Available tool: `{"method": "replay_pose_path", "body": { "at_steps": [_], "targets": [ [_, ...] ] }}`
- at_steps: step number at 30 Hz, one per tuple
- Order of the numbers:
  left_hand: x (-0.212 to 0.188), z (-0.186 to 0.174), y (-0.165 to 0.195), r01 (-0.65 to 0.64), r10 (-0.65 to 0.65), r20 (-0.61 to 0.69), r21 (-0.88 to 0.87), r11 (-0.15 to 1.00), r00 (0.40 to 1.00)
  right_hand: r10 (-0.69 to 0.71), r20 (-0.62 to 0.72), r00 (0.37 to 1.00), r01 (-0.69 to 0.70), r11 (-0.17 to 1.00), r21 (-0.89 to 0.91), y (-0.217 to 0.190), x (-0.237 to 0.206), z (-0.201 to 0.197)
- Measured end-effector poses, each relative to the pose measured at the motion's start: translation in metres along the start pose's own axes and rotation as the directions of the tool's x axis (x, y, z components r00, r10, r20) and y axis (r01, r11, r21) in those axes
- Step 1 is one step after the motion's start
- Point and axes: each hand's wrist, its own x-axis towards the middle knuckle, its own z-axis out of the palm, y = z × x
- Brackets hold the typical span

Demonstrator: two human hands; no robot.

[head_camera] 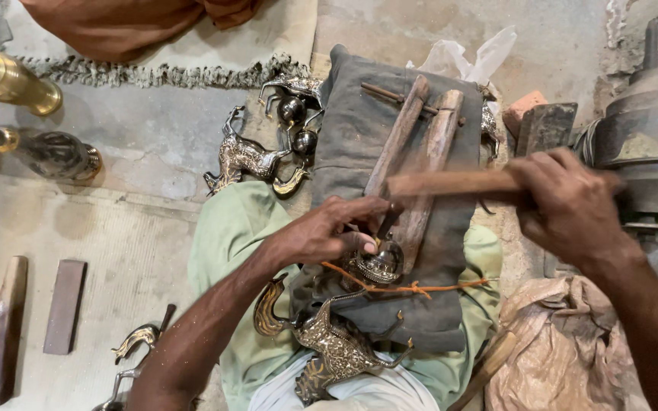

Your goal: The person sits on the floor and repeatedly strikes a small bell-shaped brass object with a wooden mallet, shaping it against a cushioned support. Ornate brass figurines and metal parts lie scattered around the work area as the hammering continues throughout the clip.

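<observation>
1. While the engraved metal deer lies across the lap at lower centre, its body already shows dense pattern, so I judge much of the chasing done; the part under the tool looks to be in hand now.
2. Left hand, centre frame, is closed around a thin punch, tip set on the round ornate piece resting on the grey cloth pad.
3. Right hand, right of centre, is clenched on a wooden mallet handle, raised and blurred above the punch.
4. More deer figures lie on the floor at upper left of the pad.
</observation>
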Motion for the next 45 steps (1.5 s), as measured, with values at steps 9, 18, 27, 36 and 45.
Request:
{"method": "replay_pose_path", "body": {
  "at_steps": [9,18,27,36,45],
  "targets": [
    [-0.012,0.011,-0.014,0.063,-0.093,-0.224,-0.138,0.988,0.970,0.068,0.226,0.972,-0.065,0.998,-0.019,-0.001,0.044,-0.016],
    [-0.021,0.027,-0.011,0.061,-0.190,-0.337,-0.359,0.931,0.922,0.165,0.342,0.925,-0.297,0.876,0.380,-0.008,0.087,-0.036],
    [-0.032,0.045,-0.020,0.064,-0.238,-0.494,-0.344,0.937,0.836,0.154,0.528,0.835,-0.237,0.967,0.094,-0.020,0.114,-0.040],
    [-0.017,0.032,-0.020,0.084,-0.405,-0.435,-0.592,0.802,0.804,-0.035,0.260,0.965,0.041,0.999,-0.017,-0.017,0.123,-0.039],
    [-0.013,0.036,-0.030,0.081,-0.398,-0.441,-0.582,0.809,0.804,0.108,0.598,0.794,-0.043,0.992,-0.122,-0.004,0.133,-0.028]
  ]
}}
